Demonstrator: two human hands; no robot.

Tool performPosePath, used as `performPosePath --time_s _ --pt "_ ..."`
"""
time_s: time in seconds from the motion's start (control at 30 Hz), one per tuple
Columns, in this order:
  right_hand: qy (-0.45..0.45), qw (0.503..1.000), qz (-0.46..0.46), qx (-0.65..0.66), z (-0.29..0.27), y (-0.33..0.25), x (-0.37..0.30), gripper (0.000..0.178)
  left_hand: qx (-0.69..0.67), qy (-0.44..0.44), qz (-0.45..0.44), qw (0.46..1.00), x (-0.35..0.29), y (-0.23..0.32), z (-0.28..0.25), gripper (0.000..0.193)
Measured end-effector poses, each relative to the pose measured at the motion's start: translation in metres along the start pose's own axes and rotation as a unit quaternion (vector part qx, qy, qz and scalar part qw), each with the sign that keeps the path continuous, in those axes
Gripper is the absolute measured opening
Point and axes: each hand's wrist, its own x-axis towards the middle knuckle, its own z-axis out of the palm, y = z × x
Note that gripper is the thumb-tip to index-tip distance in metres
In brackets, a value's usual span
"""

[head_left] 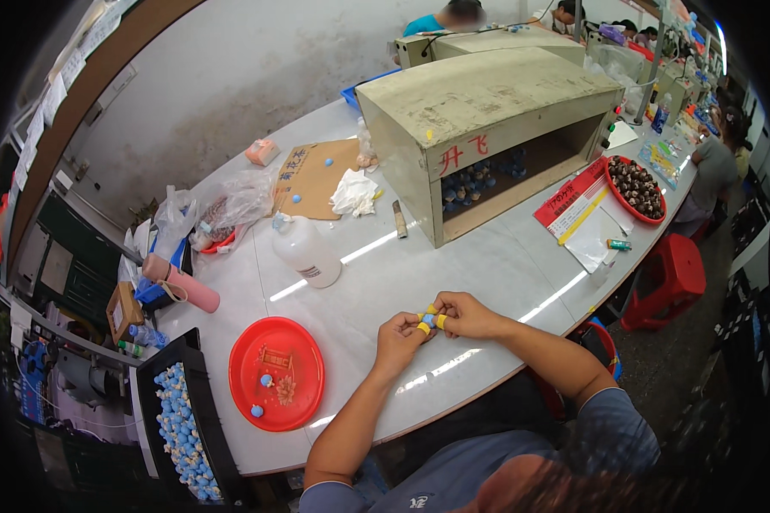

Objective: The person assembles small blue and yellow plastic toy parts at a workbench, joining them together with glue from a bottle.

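Observation:
My left hand [397, 344] and my right hand [469, 316] meet over the near side of the white table. Between their fingertips they pinch a small light-blue piece [429, 321], partly hidden by the fingers. Yellow bands wrap several of the fingers. To the left lies a round red plate [244, 355], with two small blue-and-white pieces [267, 380] on it. Past the plate, a black bin [223, 445] at the table's left end is filled with many similar blue-and-cream pieces [180, 427].
A beige metal box [487, 94], open at the front, holds blue pieces inside. Nearer stand a white bottle [304, 248] and a pink flask [193, 288]. Cardboard [317, 175] lies behind. A red bowl [611, 184] of brown pieces and a red stool [671, 282] are at right.

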Motion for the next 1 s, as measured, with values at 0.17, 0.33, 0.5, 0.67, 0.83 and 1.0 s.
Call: performPosePath --time_s 0.17,0.33,0.5,0.67,0.83,1.0 --pt "-0.012 1.0 0.028 0.001 -0.006 -0.005 0.001 0.012 -0.019 0.01 -0.018 1.0 0.005 0.004 0.003 0.012" --pt "-0.026 0.998 0.025 0.045 -0.011 -0.01 -0.003 0.012 -0.026 -0.017 -0.025 0.999 0.004 0.014 0.006 0.015" --pt "-0.033 0.997 0.035 0.055 -0.011 -0.007 0.001 0.012 -0.05 -0.02 -0.015 0.998 0.003 0.007 0.001 0.015" --pt "-0.04 0.998 0.039 0.039 -0.009 -0.008 -0.001 0.009 -0.01 -0.038 -0.008 0.999 0.002 0.003 -0.003 0.012" --pt "-0.046 0.998 0.041 0.022 -0.01 -0.008 -0.002 0.007 0.009 -0.044 -0.012 0.999 0.0 0.01 0.001 0.01" --pt "-0.051 0.998 0.041 0.018 -0.01 -0.008 -0.002 0.007 0.025 -0.041 -0.014 0.999 0.001 0.007 -0.001 0.009"
